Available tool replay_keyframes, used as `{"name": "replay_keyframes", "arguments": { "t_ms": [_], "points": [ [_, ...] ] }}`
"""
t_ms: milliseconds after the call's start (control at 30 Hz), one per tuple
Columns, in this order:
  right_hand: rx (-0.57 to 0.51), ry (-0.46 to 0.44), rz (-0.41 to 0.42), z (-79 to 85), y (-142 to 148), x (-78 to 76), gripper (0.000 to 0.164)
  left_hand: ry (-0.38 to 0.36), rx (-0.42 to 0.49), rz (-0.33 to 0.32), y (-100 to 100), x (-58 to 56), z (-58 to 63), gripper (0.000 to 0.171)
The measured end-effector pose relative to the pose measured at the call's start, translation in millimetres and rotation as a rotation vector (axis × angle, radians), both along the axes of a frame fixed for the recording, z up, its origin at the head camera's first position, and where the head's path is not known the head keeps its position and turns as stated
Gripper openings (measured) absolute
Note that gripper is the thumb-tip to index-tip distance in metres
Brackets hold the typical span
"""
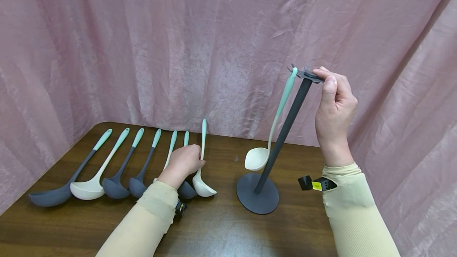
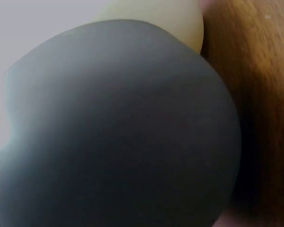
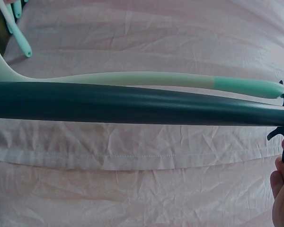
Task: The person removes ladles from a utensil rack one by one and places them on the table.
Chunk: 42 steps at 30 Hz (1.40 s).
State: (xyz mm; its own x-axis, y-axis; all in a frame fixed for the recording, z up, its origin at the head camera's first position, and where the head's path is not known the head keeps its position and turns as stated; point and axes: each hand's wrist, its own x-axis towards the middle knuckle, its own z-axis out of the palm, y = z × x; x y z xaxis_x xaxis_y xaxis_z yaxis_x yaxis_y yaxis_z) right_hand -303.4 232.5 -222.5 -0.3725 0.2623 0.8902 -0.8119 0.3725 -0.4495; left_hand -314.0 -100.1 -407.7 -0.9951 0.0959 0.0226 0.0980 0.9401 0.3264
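In the head view my left hand (image 1: pixel 183 163) grips a white ladle (image 1: pixel 203 187) with a mint handle by its lower shaft. The ladle stands nearly upright, its bowl low over the table. A dark grey ladle (image 1: pixel 187 190) lies under that hand; its bowl (image 2: pixel 123 123) fills most of the left wrist view. My right hand (image 1: pixel 335 106) pinches an arm of the hook ring (image 1: pixel 310 75) on top of a dark grey utensil stand (image 1: pixel 287 130). Another white ladle (image 1: pixel 258 159) hangs from a hook on the stand's left side, seen lengthwise in the right wrist view.
To the left, several ladles lie in a row on the wooden table (image 1: pixel 221 225), among them a dark one (image 1: pixel 51 196) and a white one (image 1: pixel 87 189). The stand's round base (image 1: pixel 257 203) rests right of centre. A pink curtain (image 1: pixel 160 50) hangs behind.
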Motion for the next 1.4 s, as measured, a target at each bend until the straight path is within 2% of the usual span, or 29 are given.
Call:
{"name": "replay_keyframes", "arguments": {
  "t_ms": [333,800,1400],
  "points": [
    [-0.003,0.022,0.011,-1.4,1.5,-2.8,0.033,-0.023,-0.057,-0.014,0.0,1.2,-2.7,0.028],
    [-0.007,0.031,0.012,-1.6,2.3,-4.7,0.032,-0.030,-0.091,-0.031,1.8,2.8,-2.6,0.025],
    [-0.010,0.018,0.004,-1.1,2.0,-5.3,0.032,-0.014,-0.135,-0.028,3.8,0.6,-8.1,0.031]
  ]
}}
